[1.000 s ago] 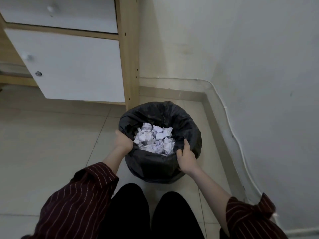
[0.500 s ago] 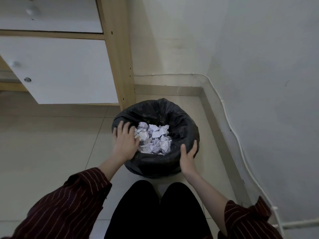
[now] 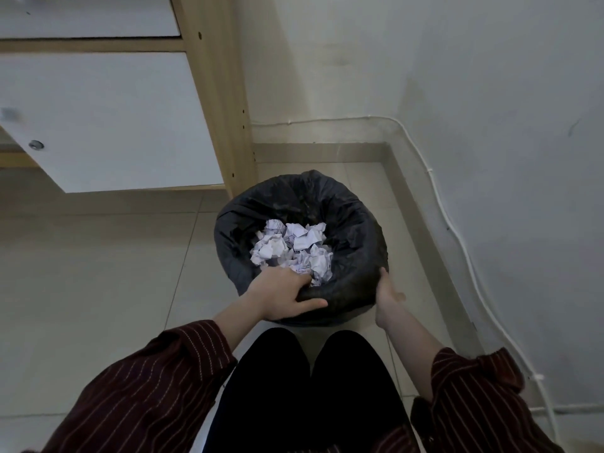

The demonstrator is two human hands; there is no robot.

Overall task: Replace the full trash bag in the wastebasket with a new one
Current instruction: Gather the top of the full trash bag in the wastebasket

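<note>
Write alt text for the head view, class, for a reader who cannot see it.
A person's left hand grips the near rim of a black trash bag lining a wastebasket full of crumpled paper, while the right hand touches the rim's right side. The basket stands on a tiled floor in a corner, beside a wooden cabinet.

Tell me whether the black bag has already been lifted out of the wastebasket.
No, the black trash bag is folded over the rim, holding crumpled paper, with the left hand gripping its near edge.

black trash bag (image 3: 356,223) lines upright wastebasket — crumpled white paper (image 3: 294,248) fills it
</note>
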